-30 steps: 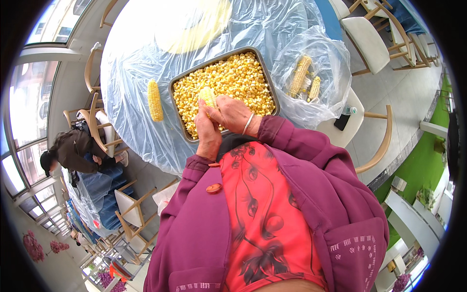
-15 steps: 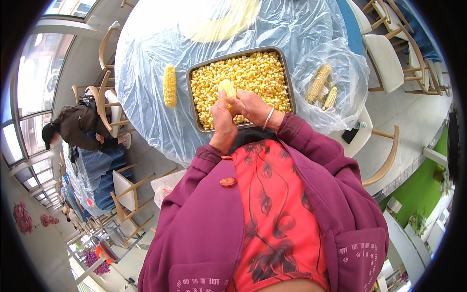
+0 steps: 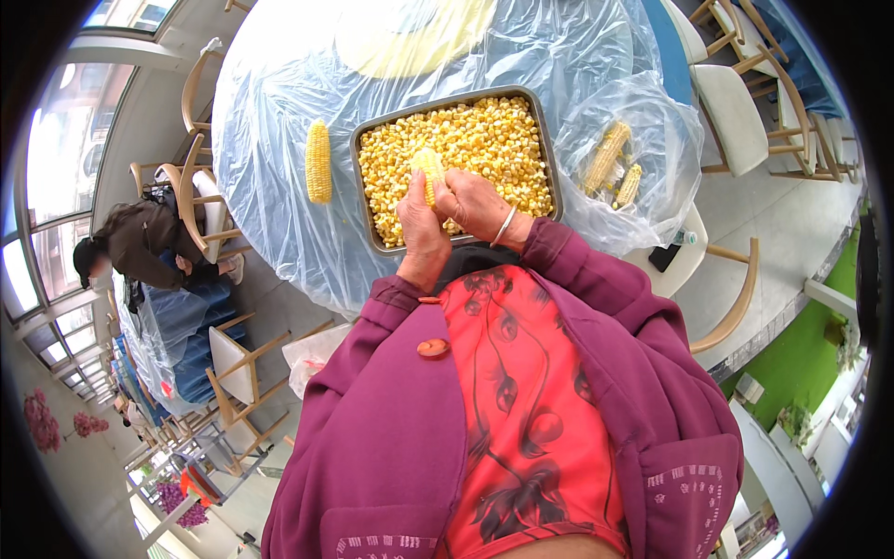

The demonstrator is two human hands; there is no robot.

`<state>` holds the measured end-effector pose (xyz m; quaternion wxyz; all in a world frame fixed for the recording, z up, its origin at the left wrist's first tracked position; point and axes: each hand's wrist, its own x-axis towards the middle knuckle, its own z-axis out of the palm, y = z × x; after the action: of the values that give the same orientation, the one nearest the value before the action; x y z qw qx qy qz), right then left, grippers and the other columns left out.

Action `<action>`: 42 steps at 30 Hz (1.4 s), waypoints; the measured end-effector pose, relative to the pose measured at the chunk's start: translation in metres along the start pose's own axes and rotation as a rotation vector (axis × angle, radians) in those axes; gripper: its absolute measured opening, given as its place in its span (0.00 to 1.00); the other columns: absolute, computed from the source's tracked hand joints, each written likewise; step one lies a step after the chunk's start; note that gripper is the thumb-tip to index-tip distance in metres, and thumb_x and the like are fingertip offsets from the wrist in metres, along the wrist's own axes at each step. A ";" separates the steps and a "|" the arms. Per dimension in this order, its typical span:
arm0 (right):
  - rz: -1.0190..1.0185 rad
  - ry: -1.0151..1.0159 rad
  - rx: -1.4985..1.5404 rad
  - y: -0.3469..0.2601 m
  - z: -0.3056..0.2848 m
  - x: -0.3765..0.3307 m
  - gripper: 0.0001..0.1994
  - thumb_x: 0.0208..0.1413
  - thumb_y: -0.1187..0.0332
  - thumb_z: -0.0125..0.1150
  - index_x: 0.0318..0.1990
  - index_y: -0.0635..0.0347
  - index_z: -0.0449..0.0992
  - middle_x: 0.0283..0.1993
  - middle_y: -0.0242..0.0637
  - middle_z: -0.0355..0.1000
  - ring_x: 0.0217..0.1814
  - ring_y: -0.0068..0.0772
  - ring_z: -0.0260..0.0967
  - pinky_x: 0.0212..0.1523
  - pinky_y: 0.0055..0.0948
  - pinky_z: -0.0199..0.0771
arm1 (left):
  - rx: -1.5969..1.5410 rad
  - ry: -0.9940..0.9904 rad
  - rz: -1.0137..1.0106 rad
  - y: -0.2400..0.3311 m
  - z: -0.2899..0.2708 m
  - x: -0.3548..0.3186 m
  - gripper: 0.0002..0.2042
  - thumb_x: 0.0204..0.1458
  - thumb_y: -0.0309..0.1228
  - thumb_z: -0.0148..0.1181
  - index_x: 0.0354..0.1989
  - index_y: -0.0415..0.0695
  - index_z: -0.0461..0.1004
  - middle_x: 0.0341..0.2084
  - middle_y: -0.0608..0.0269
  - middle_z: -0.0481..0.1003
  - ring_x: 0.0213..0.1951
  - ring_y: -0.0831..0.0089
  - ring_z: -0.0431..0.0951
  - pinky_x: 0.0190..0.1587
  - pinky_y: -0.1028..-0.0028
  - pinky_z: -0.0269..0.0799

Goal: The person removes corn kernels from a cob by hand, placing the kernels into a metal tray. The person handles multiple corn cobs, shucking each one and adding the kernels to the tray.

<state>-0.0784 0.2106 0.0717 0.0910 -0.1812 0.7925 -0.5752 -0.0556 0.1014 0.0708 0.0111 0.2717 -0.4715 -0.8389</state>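
Note:
A pale yellow corn cob stands tilted between my hands, over a grey metal tray full of loose corn kernels. My left hand is closed round the cob's lower part, its thumb pointing up along the side. Against the cob's right side my right hand presses with its thumb and curled fingers; a light bangle circles that wrist. The cob's lower end is hidden by my hands. Left of the tray lies another corn cob, covered in kernels.
A clear plastic bag with several cobs in it lies right of the tray. Thin plastic sheeting covers the round table. Chairs stand around. Far left, another person sits bent over by a second table.
The whole scene has shifted slightly left in the view. My hands keep hold of the same cob over the tray, with only a small change in the thumbs.

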 end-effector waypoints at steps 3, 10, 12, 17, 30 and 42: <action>-0.001 -0.011 -0.003 0.006 0.001 0.001 0.17 0.56 0.59 0.45 0.29 0.68 0.70 0.27 0.58 0.69 0.32 0.60 0.67 0.34 0.47 0.66 | 0.026 -0.007 0.038 -0.004 -0.002 0.003 0.16 0.59 0.41 0.51 0.41 0.39 0.74 0.32 0.67 0.74 0.31 0.80 0.73 0.29 0.80 0.69; -0.013 -0.073 -0.011 0.014 -0.002 -0.002 0.16 0.56 0.60 0.47 0.27 0.67 0.71 0.26 0.57 0.69 0.32 0.59 0.68 0.32 0.45 0.66 | 0.108 -0.020 0.046 -0.006 -0.004 -0.001 0.15 0.60 0.38 0.50 0.40 0.37 0.74 0.30 0.67 0.74 0.30 0.82 0.73 0.30 0.80 0.68; -0.042 -0.069 0.015 0.015 -0.003 -0.004 0.16 0.56 0.61 0.46 0.28 0.67 0.71 0.26 0.57 0.69 0.32 0.60 0.68 0.32 0.44 0.67 | 0.104 -0.020 0.047 -0.009 -0.006 0.000 0.15 0.60 0.38 0.50 0.40 0.37 0.74 0.30 0.67 0.74 0.30 0.82 0.73 0.30 0.80 0.68; -0.049 -0.053 0.118 0.018 -0.003 -0.006 0.17 0.59 0.60 0.44 0.28 0.67 0.70 0.24 0.52 0.69 0.29 0.53 0.68 0.30 0.41 0.67 | 0.090 -0.013 0.024 -0.009 -0.004 -0.001 0.15 0.60 0.39 0.49 0.38 0.38 0.75 0.29 0.67 0.74 0.29 0.82 0.72 0.30 0.81 0.67; 0.088 -0.003 0.103 -0.008 -0.003 -0.004 0.27 0.59 0.45 0.45 0.30 0.67 0.70 0.27 0.55 0.69 0.32 0.56 0.69 0.32 0.44 0.66 | 0.053 -0.020 0.098 -0.006 0.000 -0.005 0.15 0.61 0.40 0.46 0.42 0.41 0.72 0.33 0.68 0.74 0.33 0.80 0.73 0.32 0.79 0.69; -0.032 0.032 0.016 0.015 0.004 -0.005 0.17 0.59 0.59 0.45 0.29 0.66 0.69 0.26 0.57 0.69 0.31 0.59 0.68 0.32 0.47 0.66 | 0.012 -0.049 0.030 -0.003 0.002 -0.011 0.15 0.59 0.39 0.50 0.45 0.39 0.72 0.36 0.66 0.73 0.36 0.79 0.73 0.35 0.78 0.71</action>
<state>-0.0748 0.2134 0.0557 0.0704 -0.1838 0.7862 -0.5858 -0.0466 0.1079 0.0746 0.0106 0.2440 -0.4808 -0.8422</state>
